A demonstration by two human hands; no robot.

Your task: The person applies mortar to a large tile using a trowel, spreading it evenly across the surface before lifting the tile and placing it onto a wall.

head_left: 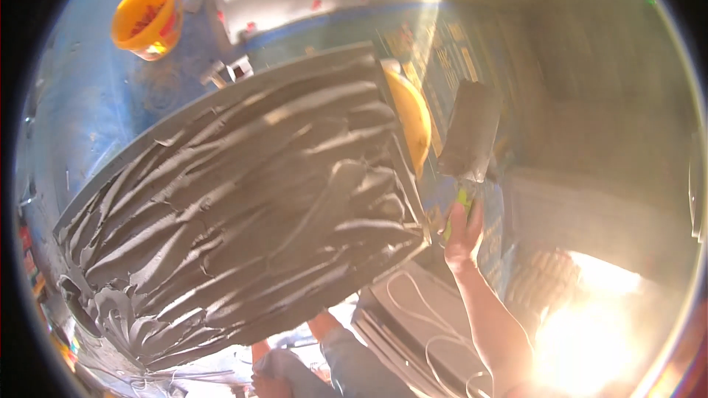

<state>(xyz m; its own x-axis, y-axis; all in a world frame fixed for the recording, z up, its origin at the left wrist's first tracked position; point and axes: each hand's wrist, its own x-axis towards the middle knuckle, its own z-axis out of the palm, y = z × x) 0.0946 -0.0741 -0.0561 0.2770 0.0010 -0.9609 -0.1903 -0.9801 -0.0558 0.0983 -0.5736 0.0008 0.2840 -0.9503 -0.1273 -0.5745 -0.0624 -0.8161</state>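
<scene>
My right hand [463,232] is closed around the green handle of a trowel [470,129]. The trowel's broad rectangular blade points away from me and is coated in grey. Left of it lies a large slab, probably a tile, whose upper face is covered with ridged grey adhesive [251,206]. Some adhesive is heaped in curls at its near left corner. The blade is apart from the slab, beyond its right edge. I cannot see my left hand; bare skin beside the grey-blue trousers [361,357] at the lower edge seems to be legs or feet.
An orange bucket [147,18] with small red pieces stands on the blue floor at far left. Part of a yellow container [411,121] shows behind the slab's right edge. White cable [435,317] loops over flat panels near me. Strong light glares at lower right.
</scene>
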